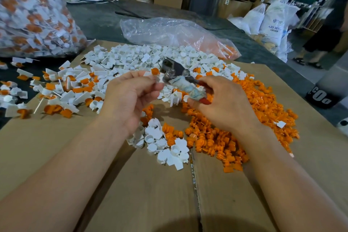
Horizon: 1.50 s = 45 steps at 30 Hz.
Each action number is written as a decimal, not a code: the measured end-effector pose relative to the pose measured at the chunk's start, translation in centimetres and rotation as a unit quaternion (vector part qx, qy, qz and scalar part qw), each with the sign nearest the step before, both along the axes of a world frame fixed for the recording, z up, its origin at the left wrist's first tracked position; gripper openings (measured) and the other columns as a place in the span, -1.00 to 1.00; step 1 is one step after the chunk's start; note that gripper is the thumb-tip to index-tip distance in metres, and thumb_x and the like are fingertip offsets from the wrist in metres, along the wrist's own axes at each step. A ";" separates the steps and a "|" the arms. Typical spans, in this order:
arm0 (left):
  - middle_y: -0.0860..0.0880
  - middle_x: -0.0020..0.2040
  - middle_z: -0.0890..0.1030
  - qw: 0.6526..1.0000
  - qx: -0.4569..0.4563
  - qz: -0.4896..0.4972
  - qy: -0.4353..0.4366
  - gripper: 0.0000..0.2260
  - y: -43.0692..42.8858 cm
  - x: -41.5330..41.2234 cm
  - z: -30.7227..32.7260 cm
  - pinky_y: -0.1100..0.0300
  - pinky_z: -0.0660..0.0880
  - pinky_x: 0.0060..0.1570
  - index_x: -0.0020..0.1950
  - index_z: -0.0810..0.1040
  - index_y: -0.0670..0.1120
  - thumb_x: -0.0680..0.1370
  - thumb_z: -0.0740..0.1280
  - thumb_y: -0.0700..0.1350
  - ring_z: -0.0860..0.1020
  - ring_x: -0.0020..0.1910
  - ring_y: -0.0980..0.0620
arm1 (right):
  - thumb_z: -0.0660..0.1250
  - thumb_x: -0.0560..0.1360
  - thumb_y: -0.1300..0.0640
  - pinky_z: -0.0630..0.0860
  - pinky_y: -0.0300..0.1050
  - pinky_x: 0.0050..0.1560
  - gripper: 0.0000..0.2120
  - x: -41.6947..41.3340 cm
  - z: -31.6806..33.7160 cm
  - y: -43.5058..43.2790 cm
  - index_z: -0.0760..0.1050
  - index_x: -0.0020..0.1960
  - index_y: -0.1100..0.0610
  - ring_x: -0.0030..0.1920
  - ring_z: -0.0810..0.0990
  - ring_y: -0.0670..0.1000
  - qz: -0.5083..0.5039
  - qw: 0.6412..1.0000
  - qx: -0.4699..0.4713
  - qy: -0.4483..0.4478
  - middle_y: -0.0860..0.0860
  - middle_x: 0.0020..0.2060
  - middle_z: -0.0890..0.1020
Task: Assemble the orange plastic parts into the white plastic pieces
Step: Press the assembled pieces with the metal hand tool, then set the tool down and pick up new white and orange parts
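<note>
Cardboard sheet [150, 194] below, left hand [130, 96] pinches an orange-and-white piece [154, 72] at its fingertips, right hand [222, 103] grips pliers [175, 75] by the wrapped handles, tool axis running lower-right to upper-left, head just right of the piece, hands close together.

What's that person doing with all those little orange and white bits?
A person is fitting orange parts into white pieces on a cardboard sheet. The left hand pinches one small piece with an orange part, and the right hand grips a taped metal tool right beside it. Joined ones lie heaped at the left.
</note>
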<state>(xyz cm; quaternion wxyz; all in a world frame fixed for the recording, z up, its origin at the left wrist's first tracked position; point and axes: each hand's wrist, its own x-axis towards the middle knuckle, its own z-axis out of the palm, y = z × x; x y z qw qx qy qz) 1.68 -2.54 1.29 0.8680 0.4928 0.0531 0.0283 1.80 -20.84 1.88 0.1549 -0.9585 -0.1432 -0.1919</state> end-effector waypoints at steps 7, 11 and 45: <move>-0.05 -0.43 0.63 0.975 -0.192 0.092 0.061 -0.93 2.2 0.9 1.0 0.39 0.47 -0.45 -0.17 0.50 -0.20 0.51 0.31 -0.25 0.61 -0.42 0.12 | 0.36 0.39 -0.18 0.30 -0.17 -0.11 -0.54 1.7 -0.6 -2.6 0.47 0.18 0.06 0.02 0.48 0.01 -0.107 0.994 -0.001 0.021 0.01 0.02 0.55; 0.01 -0.46 0.58 0.943 -0.294 0.154 0.035 -0.81 4.8 1.5 1.2 0.39 0.44 -0.47 -0.22 0.41 -0.12 0.59 0.21 -0.13 0.59 -0.45 0.15 | 0.37 0.38 -0.19 0.27 -0.17 -0.14 -0.52 2.2 -0.9 -3.5 0.49 0.18 0.07 0.04 0.49 0.04 -0.136 0.990 -0.003 0.035 0.04 0.04 0.56; 0.01 -0.10 0.57 0.732 0.679 0.004 -0.056 -0.78 1.3 0.7 -1.5 0.13 0.46 -0.10 0.01 0.57 -0.01 0.52 0.24 -0.29 0.54 -0.17 0.05 | 0.31 0.26 -0.39 0.32 -0.07 0.00 -0.21 3.0 -1.6 -4.0 0.38 0.28 0.14 0.20 0.42 0.08 -0.162 0.970 -0.027 0.177 0.08 0.21 0.46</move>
